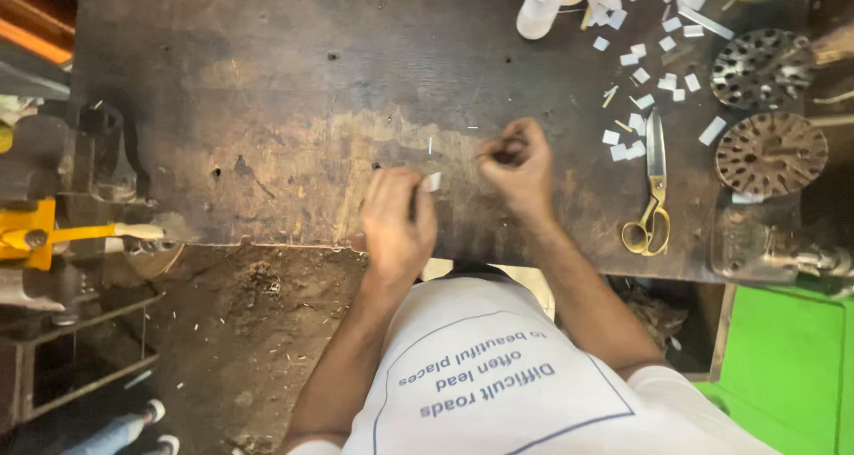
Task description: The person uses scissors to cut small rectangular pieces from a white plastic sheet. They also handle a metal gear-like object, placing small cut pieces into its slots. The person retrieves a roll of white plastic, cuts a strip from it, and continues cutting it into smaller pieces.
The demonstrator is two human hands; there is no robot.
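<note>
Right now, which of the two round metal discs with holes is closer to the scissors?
The lower, brownish disc, just right of the scissors. The other disc is silvery and sits farther up the bench.

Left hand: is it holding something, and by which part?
The left hand holds a small white piece between its fingertips, pinched at one end; the other end sticks out. What the right hand pinches cannot be told.

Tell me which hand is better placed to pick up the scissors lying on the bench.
Right, probably. The right hand sits just beside the gold-handled scissors, with bare bench between them. The left hand is farther away and already pinches a small white piece, so its grip is taken.
</note>
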